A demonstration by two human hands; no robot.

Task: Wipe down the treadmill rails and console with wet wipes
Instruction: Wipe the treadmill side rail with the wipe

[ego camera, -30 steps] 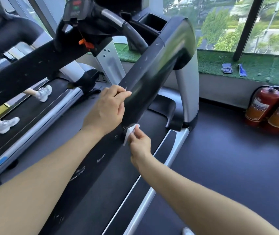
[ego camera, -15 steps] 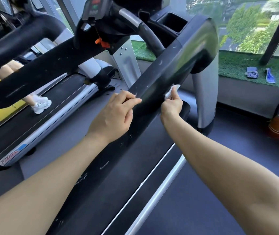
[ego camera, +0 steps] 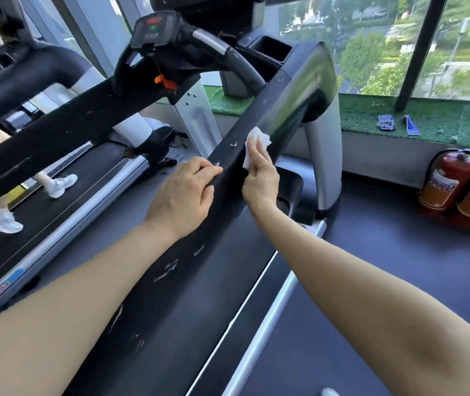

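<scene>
**Wiping the right rail, both hands on it**

The right hand (ego camera: 260, 178) has a crumpled white wet wipe (ego camera: 257, 144) pinned against the outer face of the black right rail (ego camera: 259, 115), roughly midway along its length. The fingers are mostly straight and lie flat on the wipe, with the thumb tucked behind its near edge, so it reads as a light pinch-and-press rather than a fist.

The left hand (ego camera: 183, 192) sits on the top of the same rail, just near and left of the right one. Its fingers curl loosely over the edge; it only rests there and holds nothing.

The rail is scuffed with pale marks and runs up to the console (ego camera: 153, 28) at the far end, where an orange safety clip (ego camera: 165, 81) hangs. Two red fire extinguishers (ego camera: 462, 184) stand on the floor at far right, below a green turf ledge (ego camera: 416, 121).
</scene>
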